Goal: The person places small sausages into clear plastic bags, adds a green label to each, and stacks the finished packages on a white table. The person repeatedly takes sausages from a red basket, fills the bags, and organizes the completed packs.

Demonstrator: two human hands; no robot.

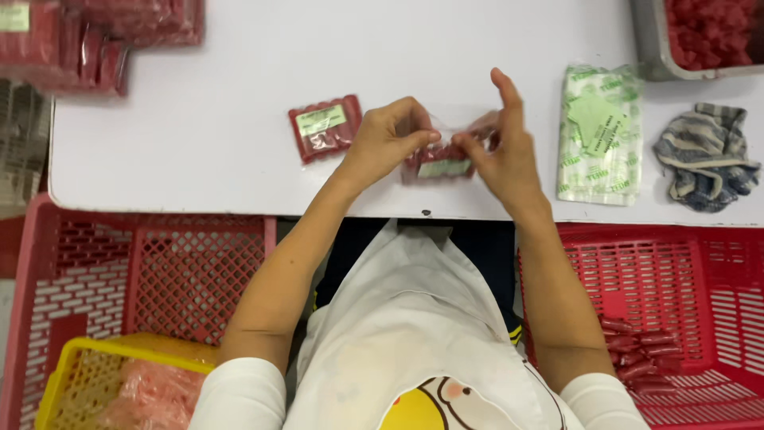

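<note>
My left hand (388, 137) and my right hand (500, 151) meet over a small clear bag of red sausages (439, 163) near the front edge of the white table (223, 159). Both pinch the bag's open top, the left with thumb and fingers closed, the right with its index finger raised. A filled, labelled bag of red sausages (324, 127) lies flat just left of my left hand. A stack of empty clear bags with green print (598, 134) lies to the right of my right hand.
A striped cloth (707, 155) sits at the right edge. A metal tray of red sausages (700, 36) is at the top right, packed bags (87, 36) at the top left. Red crates (660, 295) (143, 271) flank my lap; a yellow basket (119, 374) sits lower left.
</note>
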